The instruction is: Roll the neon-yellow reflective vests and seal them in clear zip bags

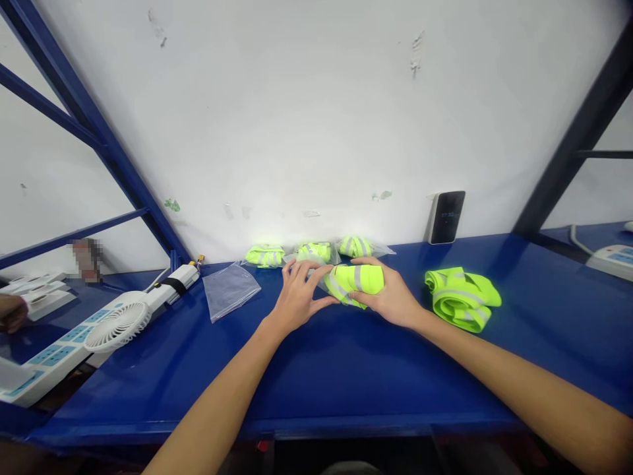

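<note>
A rolled bundle of yellow-green cloth (368, 278) is held between two bare hands near the middle of the frame, just above the blue table (336, 382). By appearance, the step in hand is the fitting of clear plastic (324, 282) about the bundle's left end, though the overlap is too small to be told for certain. The right end is gripped by the right hand (393, 293), with the thumb pressed along the near side and the fingers wrapped behind. At the other end, the left hand (299, 297) is curved, its thumb and forefinger set at either side of the roll; whether cloth or plastic is pinched there cannot be told. For the next move, a steady hold on the roll and a well-spread plastic edge would seem to be called for. The bundle is seen as a short, compact roll, slightly tilted, crossed by pale grey bands. Three wrapped bundles (314, 251) of like colour are lined up behind it along the wall (316, 132), a clear bag (231, 290) is laid flat at centre left, and a looser roll (463, 298) is placed at centre right, its coils plainly shown.
</note>
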`<state>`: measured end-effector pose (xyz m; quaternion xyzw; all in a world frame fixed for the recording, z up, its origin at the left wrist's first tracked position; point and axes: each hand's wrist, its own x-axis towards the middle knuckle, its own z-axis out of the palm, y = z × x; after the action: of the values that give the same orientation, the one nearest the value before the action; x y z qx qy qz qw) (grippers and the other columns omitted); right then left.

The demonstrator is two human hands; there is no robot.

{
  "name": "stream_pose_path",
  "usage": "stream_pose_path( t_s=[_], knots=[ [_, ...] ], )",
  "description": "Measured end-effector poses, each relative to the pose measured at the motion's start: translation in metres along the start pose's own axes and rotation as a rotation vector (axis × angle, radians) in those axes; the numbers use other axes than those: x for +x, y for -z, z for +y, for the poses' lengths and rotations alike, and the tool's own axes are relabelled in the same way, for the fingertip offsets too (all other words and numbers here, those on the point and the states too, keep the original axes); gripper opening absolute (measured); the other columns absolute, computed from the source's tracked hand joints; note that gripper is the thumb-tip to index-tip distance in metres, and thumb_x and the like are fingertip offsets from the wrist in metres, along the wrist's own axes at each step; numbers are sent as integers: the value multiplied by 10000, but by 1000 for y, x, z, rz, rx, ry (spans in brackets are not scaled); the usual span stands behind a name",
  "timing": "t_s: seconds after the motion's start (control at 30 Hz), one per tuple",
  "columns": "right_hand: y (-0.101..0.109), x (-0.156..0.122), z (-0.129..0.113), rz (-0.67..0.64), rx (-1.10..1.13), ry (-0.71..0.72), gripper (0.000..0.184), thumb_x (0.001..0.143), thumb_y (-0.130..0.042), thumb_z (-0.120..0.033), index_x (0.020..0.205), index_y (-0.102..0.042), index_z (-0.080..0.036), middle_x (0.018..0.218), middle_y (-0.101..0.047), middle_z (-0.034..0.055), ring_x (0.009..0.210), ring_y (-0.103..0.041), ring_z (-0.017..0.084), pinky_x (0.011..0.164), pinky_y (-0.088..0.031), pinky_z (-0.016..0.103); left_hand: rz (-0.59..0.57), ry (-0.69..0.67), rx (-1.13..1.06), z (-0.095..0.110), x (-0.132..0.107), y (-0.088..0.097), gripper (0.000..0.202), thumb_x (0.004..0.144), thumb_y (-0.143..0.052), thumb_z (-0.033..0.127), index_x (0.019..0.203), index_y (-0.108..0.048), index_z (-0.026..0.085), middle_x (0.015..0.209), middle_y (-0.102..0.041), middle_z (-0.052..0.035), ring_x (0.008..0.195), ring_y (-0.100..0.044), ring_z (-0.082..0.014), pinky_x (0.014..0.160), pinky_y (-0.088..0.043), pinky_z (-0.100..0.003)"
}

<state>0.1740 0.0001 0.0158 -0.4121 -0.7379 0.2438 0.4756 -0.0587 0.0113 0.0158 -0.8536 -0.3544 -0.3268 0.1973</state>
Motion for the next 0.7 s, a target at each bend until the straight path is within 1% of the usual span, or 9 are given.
stream_pose_path(
  t_s=[0.07,0.17,0.2,0.23,0.33,0.37,0.43,0.57,0.7],
  knots=[
    [0,-1,0,-40,26,-9,588,684,-763,-256,1238,-568,-233,1041,-669,27,870,-627,205,773,-499,324,-13,-18,-13,-1,0,2,659,814,-607,619,1321,-505,211,1166,-605,-135,1144,-556,-284,1105,-247,-527],
    [-1,-1,0,-47,36,-5,564,681,-762,-257,1211,-576,-217,1022,-666,33,845,-620,202,765,-497,326,-69,-36,-62,-2,0,3,698,820,-587,633,1361,-459,210,1261,-589,-149,1221,-534,-290,1142,-197,-536],
    [-2,-1,0,-44,32,2,546,677,-763,-256,1190,-579,-213,1016,-663,32,839,-617,199,759,-496,324,-96,-39,-88,-2,0,3,711,825,-582,631,1378,-437,209,1280,-589,-151,1223,-538,-289,1138,-216,-530],
    [-2,-1,0,-41,23,9,527,674,-763,-255,1167,-582,-211,1007,-662,30,830,-614,196,750,-495,320,-124,-39,-114,-2,0,3,725,830,-578,629,1396,-412,208,1289,-593,-151,1209,-552,-285,1118,-262,-513],
    [-2,-2,-1,-22,-25,16,472,672,-760,-259,1106,-581,-213,942,-659,12,778,-604,185,712,-490,311,-177,-26,-158,0,1,1,749,848,-564,621,1434,-350,206,1268,-619,-146,1118,-611,-276,968,-422,-434],
    [-1,-2,-1,-11,-42,15,460,673,-759,-265,1093,-581,-213,916,-658,6,756,-601,182,700,-489,311,-177,-14,-153,2,1,1,742,858,-559,611,1438,-342,204,1257,-624,-145,1095,-622,-276,923,-446,-416],
    [-1,-2,-3,17,-66,20,447,678,-758,-277,1083,-581,-212,885,-659,1,726,-598,178,687,-489,313,-154,22,-118,8,2,0,703,883,-545,581,1433,-345,191,1238,-632,-147,1074,-631,-282,887,-462,-408],
    [-1,-3,-3,19,-20,79,448,707,-749,-303,1111,-579,-213,934,-670,18,758,-618,186,690,-502,309,-91,92,-49,20,2,-1,618,910,-525,537,1399,-391,184,1195,-649,-140,1053,-635,-285,892,-462,-417],
    [-2,-2,-2,-21,28,133,427,711,-748,-293,1091,-572,-213,1031,-662,40,866,-632,206,749,-509,317,-63,88,-42,22,2,0,603,883,-561,553,1348,-460,181,1211,-645,-131,1097,-616,-279,929,-452,-417]
  ],
)
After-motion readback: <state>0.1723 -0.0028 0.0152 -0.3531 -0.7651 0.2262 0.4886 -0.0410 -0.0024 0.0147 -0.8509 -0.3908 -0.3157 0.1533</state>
